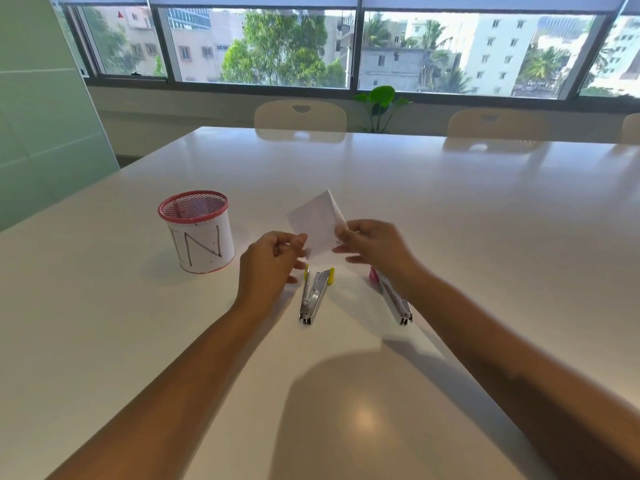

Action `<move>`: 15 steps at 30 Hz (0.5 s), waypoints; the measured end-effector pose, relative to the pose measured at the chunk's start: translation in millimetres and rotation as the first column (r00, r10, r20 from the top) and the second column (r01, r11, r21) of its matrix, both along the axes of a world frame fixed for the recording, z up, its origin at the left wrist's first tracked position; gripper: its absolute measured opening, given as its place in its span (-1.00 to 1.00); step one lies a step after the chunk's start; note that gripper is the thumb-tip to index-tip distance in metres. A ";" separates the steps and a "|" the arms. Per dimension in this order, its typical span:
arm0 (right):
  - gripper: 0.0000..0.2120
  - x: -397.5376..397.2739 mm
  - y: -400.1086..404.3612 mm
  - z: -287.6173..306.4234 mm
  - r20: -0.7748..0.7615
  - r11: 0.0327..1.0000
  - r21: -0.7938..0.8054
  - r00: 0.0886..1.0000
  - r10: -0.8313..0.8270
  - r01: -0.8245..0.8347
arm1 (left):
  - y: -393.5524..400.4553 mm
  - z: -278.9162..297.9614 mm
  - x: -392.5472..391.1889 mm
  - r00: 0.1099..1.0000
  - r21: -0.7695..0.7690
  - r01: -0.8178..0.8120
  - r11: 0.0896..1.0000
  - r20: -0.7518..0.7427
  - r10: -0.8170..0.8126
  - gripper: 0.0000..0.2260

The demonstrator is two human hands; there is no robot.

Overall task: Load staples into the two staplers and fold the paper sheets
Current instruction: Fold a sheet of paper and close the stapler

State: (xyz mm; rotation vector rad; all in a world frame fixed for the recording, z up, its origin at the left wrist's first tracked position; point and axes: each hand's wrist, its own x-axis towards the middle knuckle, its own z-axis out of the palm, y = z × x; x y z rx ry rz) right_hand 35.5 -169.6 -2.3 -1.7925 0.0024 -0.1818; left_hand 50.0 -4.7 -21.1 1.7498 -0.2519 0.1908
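A small white paper sheet [317,220] is held up above the white table [450,209], folded along its right side. My left hand [270,261] pinches its lower left corner. My right hand [375,245] pinches its right edge. Below the hands lie two metal staplers. The one with yellow tips [313,296] lies with its arms spread apart. The one with a pink end [393,297] lies under my right wrist, partly hidden by it.
A round mesh cup [197,233] with a red rim and a white label marked "IN" stands left of my hands. Cream chairs [299,116] line the table's far edge under the windows, and a green plant [381,102] stands behind them.
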 end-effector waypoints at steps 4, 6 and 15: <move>-0.80 -18.4 -7.9 -6.9 -0.120 0.960 0.278 0.990 0.072 -0.036 | -4.5 2.2 -2.9 0.988 -0.093 0.088 0.992 -0.121 -0.099 -0.82; -0.85 -19.7 -10.3 -4.1 -0.130 0.925 0.381 0.990 0.064 -0.009 | -4.5 3.3 -4.0 0.989 -0.079 0.082 0.994 -0.121 -0.091 -0.81; -0.69 -20.0 -3.6 -4.3 -0.010 0.987 0.137 0.996 -0.089 0.090 | 1.5 5.5 -5.8 0.993 -0.034 0.019 0.999 -0.119 -0.023 -0.76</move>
